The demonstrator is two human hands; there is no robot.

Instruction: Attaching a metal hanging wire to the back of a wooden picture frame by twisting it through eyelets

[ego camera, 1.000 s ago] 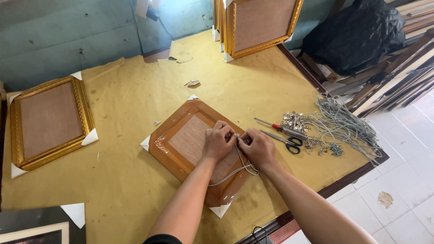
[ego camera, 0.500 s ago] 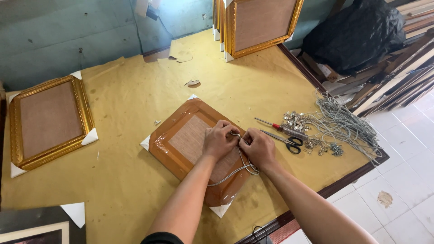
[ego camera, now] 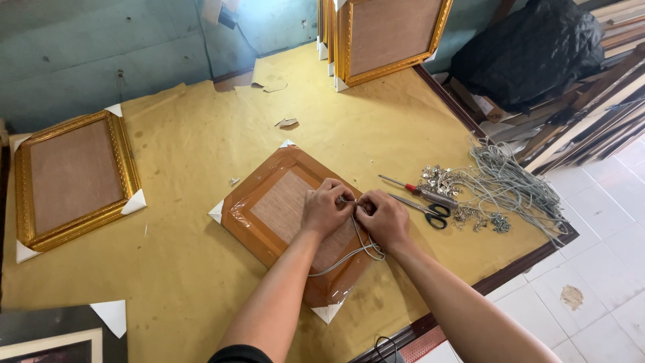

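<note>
Little has moved since the earlier frames: both hands stay together on the frame's right edge. The left hand (ego camera: 327,206) and right hand (ego camera: 381,216) are curled nearly closed, fingertips pinching a thin grey cord (ego camera: 355,250) that loops below them. The frame (ego camera: 269,208), brown, glossy with wrap, white card corners, lies back-up mid-surface (ego camera: 201,154), which is covered in creased yellow paper. Scissors (ego camera: 423,208), a screwdriver (ego camera: 413,189) and tangled cord lie just beside the right hand.
</note>
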